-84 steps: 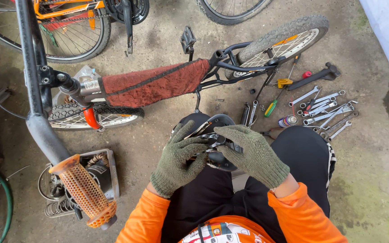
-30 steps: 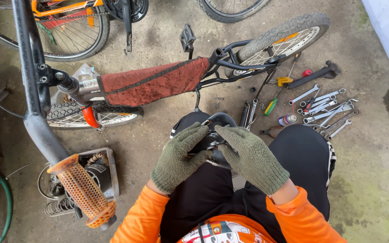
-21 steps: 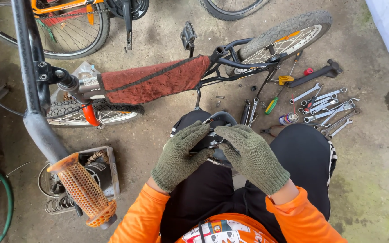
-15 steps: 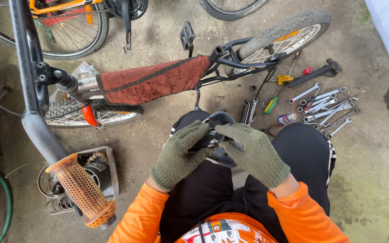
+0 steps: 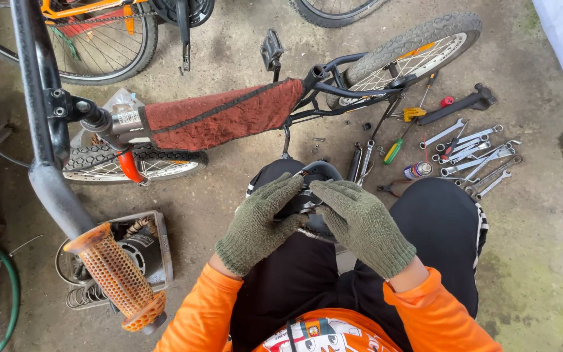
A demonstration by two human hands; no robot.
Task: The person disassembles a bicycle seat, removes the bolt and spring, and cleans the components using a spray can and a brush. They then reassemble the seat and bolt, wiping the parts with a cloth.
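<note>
My olive-green knitted gloves [image 5: 255, 225] meet bright orange sleeves [image 5: 441, 319] over black trousers [image 5: 438, 228]. Beyond the gloves, a rust-red cloth pad [image 5: 223, 117] wraps the black bicycle frame [image 5: 340, 85]; left of them, an orange dotted handlebar grip [image 5: 115, 277].

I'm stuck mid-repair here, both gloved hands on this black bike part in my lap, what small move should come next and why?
Probably keep the left hand steadying the black part while the right hand works the small fitting between the fingertips: both hands already pinch there, the part rests on your lap, and the wrenches lie out of immediate reach.
</note>
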